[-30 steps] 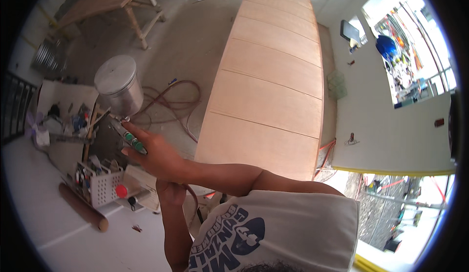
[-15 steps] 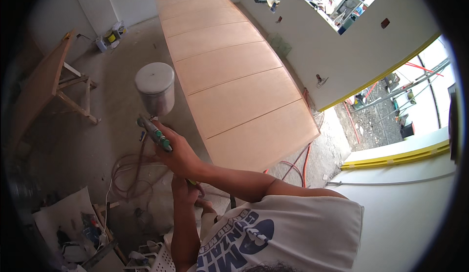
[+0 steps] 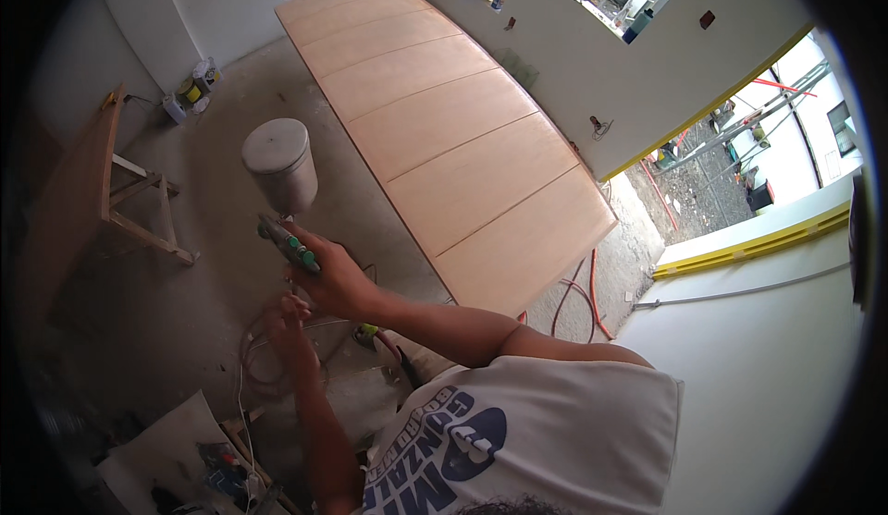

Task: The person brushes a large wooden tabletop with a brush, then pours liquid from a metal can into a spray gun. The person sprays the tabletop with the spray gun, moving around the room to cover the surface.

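Observation:
My right hand is wrapped round the handle of a spray gun with green knobs. A pale, lidded paint cup sits on top of the gun, tilted slightly. Just below the right wrist is my left hand, its fingers loosely bent and apart, with nothing visible in them. A hose with a green fitting hangs to the right of the left hand, below my right forearm. Beyond the gun lies a long wooden panel with grooves across its surface, apart from both hands.
Another board leans on a wooden trestle at left. Coiled hoses lie on the floor, and a red hose runs by the panel's near end. Containers stand by the far wall. A yellow-framed doorway is at right.
My left hand has moved up and left, away from the green hose fitting it was at. The right hand still holds the spray gun. The view has shifted slightly.

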`<control>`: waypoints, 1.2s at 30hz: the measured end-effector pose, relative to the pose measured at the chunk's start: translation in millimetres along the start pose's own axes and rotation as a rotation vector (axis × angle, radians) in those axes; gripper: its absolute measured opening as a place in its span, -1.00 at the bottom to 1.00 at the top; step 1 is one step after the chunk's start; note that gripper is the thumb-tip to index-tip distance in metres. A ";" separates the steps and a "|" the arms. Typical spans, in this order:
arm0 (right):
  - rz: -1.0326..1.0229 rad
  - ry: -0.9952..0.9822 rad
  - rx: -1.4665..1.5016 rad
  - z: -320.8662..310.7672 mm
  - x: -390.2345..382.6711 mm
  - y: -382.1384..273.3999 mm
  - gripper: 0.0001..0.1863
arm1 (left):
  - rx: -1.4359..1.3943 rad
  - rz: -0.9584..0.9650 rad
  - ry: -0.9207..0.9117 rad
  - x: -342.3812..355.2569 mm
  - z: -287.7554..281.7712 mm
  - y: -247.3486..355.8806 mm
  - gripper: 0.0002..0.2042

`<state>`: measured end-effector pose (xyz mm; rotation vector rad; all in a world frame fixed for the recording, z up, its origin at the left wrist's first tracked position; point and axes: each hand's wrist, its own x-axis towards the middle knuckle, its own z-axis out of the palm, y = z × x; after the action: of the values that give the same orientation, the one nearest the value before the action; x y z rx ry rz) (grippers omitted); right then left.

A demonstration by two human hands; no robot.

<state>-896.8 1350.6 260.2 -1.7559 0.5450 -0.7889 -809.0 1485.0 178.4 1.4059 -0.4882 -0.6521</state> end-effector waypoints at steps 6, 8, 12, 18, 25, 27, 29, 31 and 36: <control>0.163 -0.037 0.193 36.7 98.2 1.6 -0.36 | 0.627 0.933 -0.220 153.4 -8.4 121.5 -0.72; 0.224 -0.103 0.203 50.7 139.8 3.3 -0.42 | 0.687 0.964 -0.313 204.0 -18.6 132.4 -0.70; 0.169 -0.073 0.176 73.0 239.3 45.8 -0.48 | 0.652 0.929 -0.469 336.2 -20.4 141.3 -0.75; 0.267 -0.110 0.176 74.3 375.0 52.3 -0.48 | 0.529 0.773 -0.591 486.7 -18.3 159.5 -0.79; 0.132 0.126 0.097 64.7 490.3 76.2 -0.45 | 0.431 0.902 -0.798 626.2 33.4 192.0 -0.84; 0.067 0.243 0.049 66.6 519.6 88.3 -0.42 | 0.444 0.974 -0.892 672.9 38.3 186.4 -0.79; 0.022 0.364 0.021 61.4 546.1 95.8 -0.39 | 0.314 0.996 -0.825 709.9 49.0 163.3 -0.68; 0.052 0.510 -0.045 38.3 570.2 102.0 -0.33 | 0.038 0.900 -0.629 730.0 74.1 114.0 -0.50; 0.077 0.995 -0.046 -10.1 631.7 86.5 -0.32 | 0.165 0.292 -1.813 764.5 77.1 -25.3 -0.45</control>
<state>-476.4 876.8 333.2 -1.2715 1.2716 -1.5950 -301.6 911.3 111.8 0.4735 -2.1127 -1.5513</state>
